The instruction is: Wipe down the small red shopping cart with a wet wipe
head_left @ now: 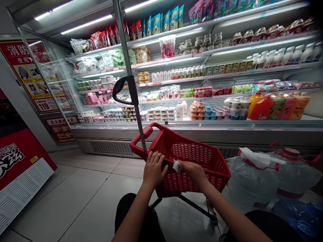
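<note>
A: Position of the red shopping cart [169,185]?
B: Directly in front of the wearer, on pale floor tiles [85,195], before an open refrigerated display case [101,134]. Basket perforated, frame of dark metal legs.

A: Left hand [154,169]?
B: Laid over the cart's near rim, by the foot of a grey pole [140,126]. Fingers extended and nearly together, thumb set apart.

A: Right hand [193,171]?
B: Just beside it, at the same rim. Thumb and fingers pinch a crumpled white tissue [177,166] (tissue by its look; it could be thin cloth). Curl of the lower fingers: cannot tell.

A: The pole?
B: Tilted, with a black loop grip [126,90] partway up.

A: Surroundings?
B: Right of the cart, large clear water bottles [248,181] with red handles, a white sheet [261,158] draped on top. On the case's lowest shelf, orange and red juice bottles [261,107]. Far left, a red chest freezer [30,151] with a white vent panel.
</note>
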Available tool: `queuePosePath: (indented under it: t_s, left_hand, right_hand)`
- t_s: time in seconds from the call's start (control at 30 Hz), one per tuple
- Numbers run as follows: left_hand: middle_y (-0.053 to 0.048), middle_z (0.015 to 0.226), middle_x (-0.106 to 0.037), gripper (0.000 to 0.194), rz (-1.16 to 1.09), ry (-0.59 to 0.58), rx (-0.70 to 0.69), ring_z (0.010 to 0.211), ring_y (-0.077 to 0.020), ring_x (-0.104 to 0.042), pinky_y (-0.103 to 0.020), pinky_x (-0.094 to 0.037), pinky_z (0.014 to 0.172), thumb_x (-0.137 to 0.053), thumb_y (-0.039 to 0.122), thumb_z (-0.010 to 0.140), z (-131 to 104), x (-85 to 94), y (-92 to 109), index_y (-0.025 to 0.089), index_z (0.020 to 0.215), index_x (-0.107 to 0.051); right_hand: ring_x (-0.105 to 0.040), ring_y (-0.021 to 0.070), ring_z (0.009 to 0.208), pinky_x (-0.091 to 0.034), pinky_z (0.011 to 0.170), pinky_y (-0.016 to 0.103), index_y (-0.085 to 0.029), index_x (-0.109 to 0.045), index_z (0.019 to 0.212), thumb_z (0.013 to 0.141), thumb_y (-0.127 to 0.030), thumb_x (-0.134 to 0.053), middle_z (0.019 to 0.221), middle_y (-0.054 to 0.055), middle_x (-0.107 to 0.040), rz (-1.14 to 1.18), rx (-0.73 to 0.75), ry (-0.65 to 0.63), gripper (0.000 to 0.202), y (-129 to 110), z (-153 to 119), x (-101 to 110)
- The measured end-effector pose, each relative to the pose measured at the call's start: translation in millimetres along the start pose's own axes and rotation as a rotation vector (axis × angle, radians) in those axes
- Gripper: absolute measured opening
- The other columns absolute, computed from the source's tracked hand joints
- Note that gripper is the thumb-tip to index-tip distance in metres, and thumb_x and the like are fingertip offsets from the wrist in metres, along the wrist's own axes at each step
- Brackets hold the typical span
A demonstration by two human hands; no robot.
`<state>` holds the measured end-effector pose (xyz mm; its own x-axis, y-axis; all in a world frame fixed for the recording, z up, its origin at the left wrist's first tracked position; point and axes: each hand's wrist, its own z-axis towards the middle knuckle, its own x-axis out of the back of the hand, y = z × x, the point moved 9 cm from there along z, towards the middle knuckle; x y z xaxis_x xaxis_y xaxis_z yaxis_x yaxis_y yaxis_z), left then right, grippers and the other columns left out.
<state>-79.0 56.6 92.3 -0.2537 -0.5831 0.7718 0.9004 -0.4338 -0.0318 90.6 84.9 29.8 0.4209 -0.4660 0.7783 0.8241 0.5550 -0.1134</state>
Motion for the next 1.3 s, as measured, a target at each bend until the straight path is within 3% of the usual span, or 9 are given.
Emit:
queuePosePath:
  t_s: [0.13,0.3,0.4,0.73,0.9,1.0,1.13,1.2,1.3]
  left_hand:
    - [-0.009,0.141,-0.065,0.042,0.052,0.018,0.034,0.136,-0.0282,-0.056,-0.054,-0.031,0.126,-0.051,0.040,0.104,-2.1,-0.6,-9.8,0.022,0.141,-0.060]
    - [-0.011,0.169,-0.035,0.062,0.145,0.044,0.109,0.154,-0.0270,-0.037,-0.051,-0.028,0.128,-0.041,0.042,0.107,-3.6,-10.7,-20.0,0.015,0.163,-0.032]
    - [-0.015,0.172,-0.026,0.067,0.206,0.005,0.199,0.158,-0.0273,-0.028,-0.048,-0.024,0.130,-0.040,0.041,0.107,0.2,-17.8,-25.2,0.007,0.163,-0.028]
    - [-0.023,0.162,-0.042,0.067,0.252,-0.150,0.358,0.152,-0.0315,-0.040,-0.047,-0.025,0.129,-0.042,0.041,0.104,31.7,-21.8,-44.5,0.000,0.156,-0.041]
    - [-0.021,0.159,-0.048,0.068,0.220,-0.229,0.352,0.147,-0.0327,-0.047,-0.054,-0.024,0.127,-0.051,0.039,0.096,30.3,-22.7,-52.0,0.005,0.155,-0.046]
    - [-0.017,0.162,-0.045,0.069,0.197,-0.272,0.327,0.148,-0.0307,-0.045,-0.053,-0.022,0.128,-0.054,0.033,0.091,25.0,-20.1,-55.6,0.009,0.155,-0.047]
    - [-0.016,0.162,-0.046,0.072,0.161,-0.304,0.294,0.149,-0.0282,-0.045,-0.049,-0.026,0.128,-0.056,0.028,0.087,22.5,-17.2,-58.7,0.009,0.155,-0.046]
    - [-0.018,0.163,-0.044,0.074,0.150,-0.294,0.312,0.149,-0.0281,-0.045,-0.047,-0.029,0.126,-0.055,0.027,0.086,23.5,-18.5,-60.4,0.006,0.156,-0.043]
    - [-0.023,0.167,-0.032,0.080,0.170,-0.216,0.384,0.154,-0.0307,-0.037,-0.047,-0.027,0.127,-0.054,0.027,0.087,24.8,-21.5,-63.9,-0.001,0.159,-0.033]
  right_hand:
    - [-0.077,0.0200,0.087,-0.057,0.071,0.026,-0.029,-0.066,0.136,0.104,-0.021,-0.047,0.104,0.005,-0.081,0.038,0.034,-0.042,0.038,0.4,-19.1,7.1]
    - [-0.077,0.0192,0.078,-0.056,0.066,0.024,-0.031,-0.065,0.135,0.104,-0.022,-0.048,0.094,0.003,-0.081,0.046,0.007,-0.105,0.037,-9.9,-32.6,10.6]
    - [-0.077,0.0180,0.076,-0.052,0.060,0.021,-0.027,-0.064,0.133,0.104,-0.018,-0.047,0.095,0.004,-0.081,0.019,0.005,-0.189,0.034,-21.9,-30.9,9.7]
    - [-0.077,0.0175,0.077,-0.049,0.060,0.020,-0.026,-0.064,0.129,0.095,-0.001,-0.050,0.095,0.002,-0.080,0.030,0.031,-0.353,0.045,-38.3,-24.9,3.6]
    - [-0.076,0.0178,0.074,-0.046,0.061,0.020,-0.027,-0.071,0.109,0.099,-0.013,-0.053,0.085,0.001,-0.079,0.082,0.113,-0.443,0.025,-49.3,-17.8,2.4]
    - [-0.077,0.0193,0.078,-0.049,0.066,0.023,-0.031,-0.073,0.109,0.104,-0.027,-0.051,0.085,0.001,-0.080,0.187,0.119,-0.382,0.023,-45.0,3.8,6.8]
    - [-0.077,0.0207,0.077,-0.051,0.065,0.025,-0.032,-0.068,0.126,0.107,-0.038,-0.045,0.088,0.001,-0.080,0.283,-0.013,-0.159,0.030,-20.7,67.6,14.6]
    - [-0.078,0.0209,0.081,-0.053,0.067,0.025,-0.031,-0.067,0.128,0.108,-0.037,-0.043,0.094,0.001,-0.081,0.314,-0.047,-0.027,0.032,-20.0,105.6,15.6]
    - [-0.077,0.0209,0.094,-0.058,0.076,0.028,-0.031,-0.069,0.128,0.106,-0.025,-0.045,0.110,0.001,-0.081,0.351,-0.022,0.113,0.033,-43.3,149.1,4.0]
